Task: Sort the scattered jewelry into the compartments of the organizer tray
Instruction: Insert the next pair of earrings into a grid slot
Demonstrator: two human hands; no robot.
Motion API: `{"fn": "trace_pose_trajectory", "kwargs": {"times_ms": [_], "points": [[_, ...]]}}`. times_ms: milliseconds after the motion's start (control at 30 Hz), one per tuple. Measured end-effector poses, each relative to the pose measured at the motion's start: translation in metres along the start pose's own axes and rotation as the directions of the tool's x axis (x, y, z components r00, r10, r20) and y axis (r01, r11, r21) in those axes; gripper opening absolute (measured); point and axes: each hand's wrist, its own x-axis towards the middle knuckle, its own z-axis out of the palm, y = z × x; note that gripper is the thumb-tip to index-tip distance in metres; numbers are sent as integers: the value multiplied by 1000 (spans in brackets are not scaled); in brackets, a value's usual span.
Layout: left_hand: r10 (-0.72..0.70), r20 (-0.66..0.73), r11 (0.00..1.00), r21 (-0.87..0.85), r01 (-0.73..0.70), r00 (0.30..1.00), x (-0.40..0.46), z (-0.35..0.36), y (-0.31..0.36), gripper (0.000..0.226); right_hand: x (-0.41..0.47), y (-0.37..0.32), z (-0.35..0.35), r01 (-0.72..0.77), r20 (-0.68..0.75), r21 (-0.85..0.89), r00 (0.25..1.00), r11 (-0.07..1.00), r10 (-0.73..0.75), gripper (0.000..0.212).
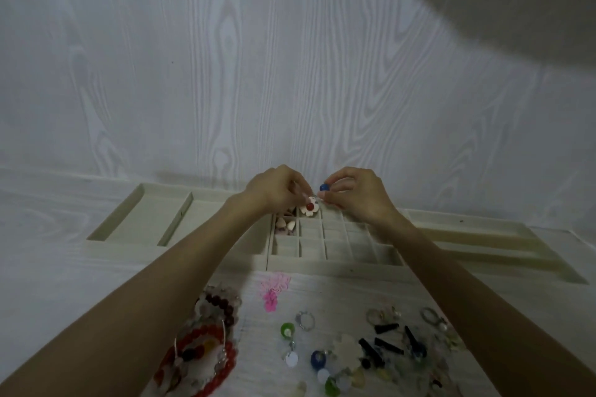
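Jewelry [322, 345] lies scattered along the table's near edge. Over the tray's [335, 263] far grid, the left hand [274, 188] pinches a white flower earring [310, 208] and the right hand [354, 193] a blue bead [323, 187]. Either could slip into the wrong compartment, since the cells are small.

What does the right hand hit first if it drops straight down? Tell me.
Probably the organizer tray: the right hand, pinching a blue bead, hovers over its small square compartments, which look bare there. Depth is uncertain.
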Motion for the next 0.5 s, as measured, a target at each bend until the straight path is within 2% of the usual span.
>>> {"fn": "trace_pose_trajectory", "kwargs": {"times_ms": [133, 333, 400, 500], "points": [[16, 10, 981, 194, -17, 1000, 5, 3, 0, 15, 8, 6, 6, 26, 21, -144, 1000, 989, -23, 19], [43, -51, 940, 340, -23, 998, 9, 9, 2, 23, 13, 12, 9, 141, 102, -403, 989, 904, -109, 15], [25, -73, 937, 350, 2, 997, 9, 10, 1, 24, 13, 13, 10, 150, 119, -441, 987, 885, -108, 18], [-37, -158, 959, 273, 80, 987, 9, 11, 0, 23, 14, 14, 14, 151, 119, -473, 987, 868, -107, 22]]}}
